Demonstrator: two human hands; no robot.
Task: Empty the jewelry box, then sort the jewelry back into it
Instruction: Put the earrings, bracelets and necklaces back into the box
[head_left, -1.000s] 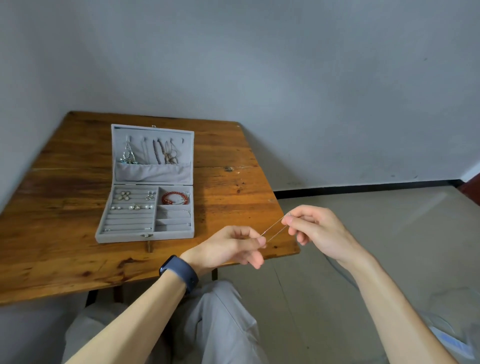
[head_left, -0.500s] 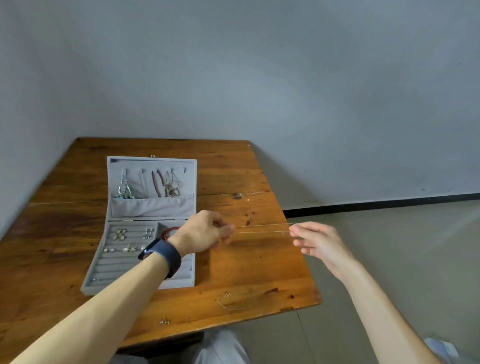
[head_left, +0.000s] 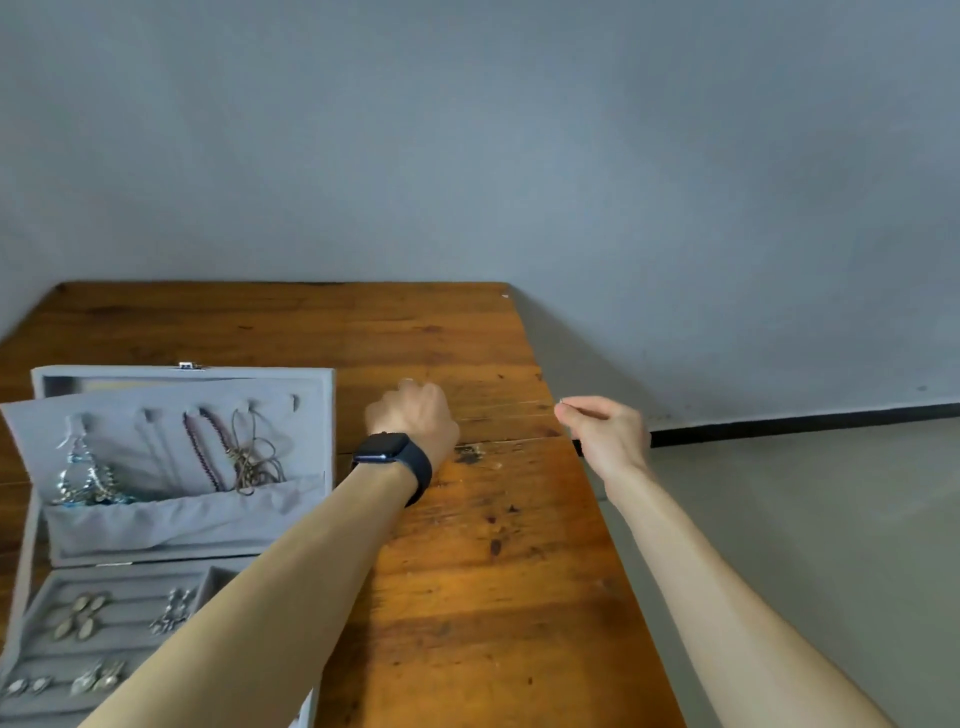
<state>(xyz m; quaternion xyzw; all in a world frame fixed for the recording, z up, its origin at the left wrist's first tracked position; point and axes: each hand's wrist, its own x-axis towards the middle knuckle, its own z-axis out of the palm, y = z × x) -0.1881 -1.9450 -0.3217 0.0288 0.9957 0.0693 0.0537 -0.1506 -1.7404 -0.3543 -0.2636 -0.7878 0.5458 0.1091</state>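
Grey velvet jewelry box (head_left: 182, 375) open at the left of the wooden tabletop (head_left: 493, 597), lid upright just left of the left hand (head_left: 415, 415) and well apart from the right hand (head_left: 608, 431); lower tray partly hidden under the left forearm. Inside the lid, a row of hooks with hanging necklaces (head_left: 208, 447): a silver and blue one at the left, two dark beaded strands, a tangle of brownish cord, all with their ends tucked into a fabric pocket. In the ridged tray below, pale flower-shaped earrings (head_left: 78, 616) and several smaller silvery pairs. Left grip over the bare wood beside the lid, back of the hand toward the camera, fingers curled under and out of sight, contents impossible to tell; dark smartwatch (head_left: 389, 449) on that wrist. Right grip past the tabletop's right edge, thumb and forefinger (head_left: 563, 404) pinched together, remaining fingers loosely curled; anything between the fingertips too fine to make out.
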